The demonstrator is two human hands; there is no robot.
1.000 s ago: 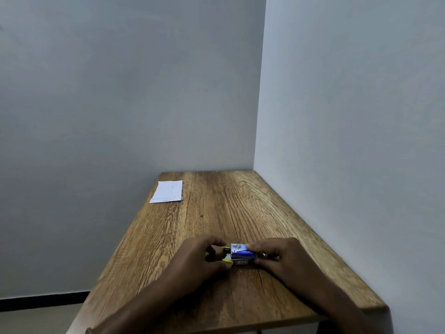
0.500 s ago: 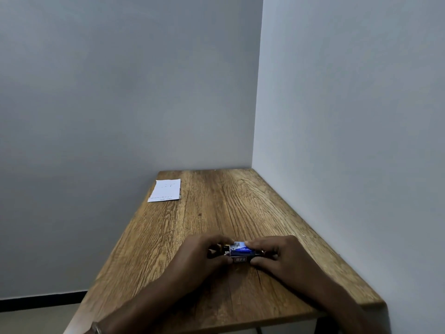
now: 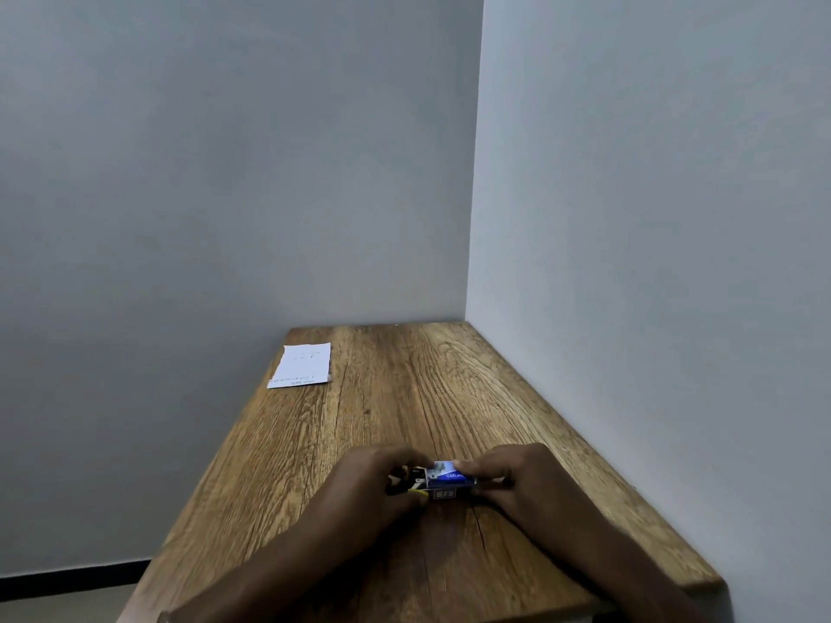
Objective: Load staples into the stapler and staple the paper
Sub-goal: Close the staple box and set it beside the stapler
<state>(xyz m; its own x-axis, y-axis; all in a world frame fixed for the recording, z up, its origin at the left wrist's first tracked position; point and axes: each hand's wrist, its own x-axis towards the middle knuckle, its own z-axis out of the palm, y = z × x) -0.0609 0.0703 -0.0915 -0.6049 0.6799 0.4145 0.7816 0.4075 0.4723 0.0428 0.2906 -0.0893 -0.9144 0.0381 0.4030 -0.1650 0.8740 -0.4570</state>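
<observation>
Nothing big moved: your left hand (image 3: pixel 373 485) and right hand (image 3: pixel 512 481) still pinch the staple box (image 3: pixel 445 481) on the worktop (image 3: pixel 404 397). Still opening it, I think; next, pull out a strip. Paper (image 3: pixel 301 366) waits far left.

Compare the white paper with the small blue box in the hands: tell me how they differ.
The paper is white with faint print; the blue box is blue and white. The paper lies flat and untouched at the table's far left corner; the box sits near the front edge, gripped by the left hand and right hand. The paper is a thin sheet; the box is a blocky pack. Both are on the wooden table.
</observation>
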